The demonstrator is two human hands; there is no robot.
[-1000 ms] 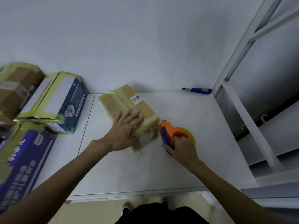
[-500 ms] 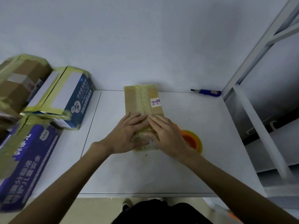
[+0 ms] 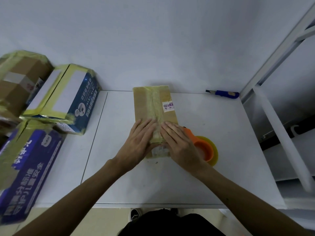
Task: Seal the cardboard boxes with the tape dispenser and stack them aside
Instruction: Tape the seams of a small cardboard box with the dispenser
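Observation:
A small brown cardboard box (image 3: 153,103) lies lengthwise in the middle of the white table (image 3: 213,126), with a strip of yellowish tape down its top seam. My left hand (image 3: 139,142) lies flat on the near left part of the box. My right hand (image 3: 180,143) lies flat on the near right part, fingers straight and pressing beside the tape. The orange tape dispenser (image 3: 205,149) with its yellow roll rests on the table just right of my right hand, partly hidden by it.
Taped boxes are piled at the left: a blue and white box (image 3: 68,99), a brown box (image 3: 18,79) behind it and a blue printed box (image 3: 25,171) in front. A blue utility knife (image 3: 223,94) lies at the back right. White shelf posts (image 3: 272,116) stand on the right.
My right hand let go of the tape dispenser and moved onto the box. The box was turned from a slant to lie straight. Both hands now press on its near end.

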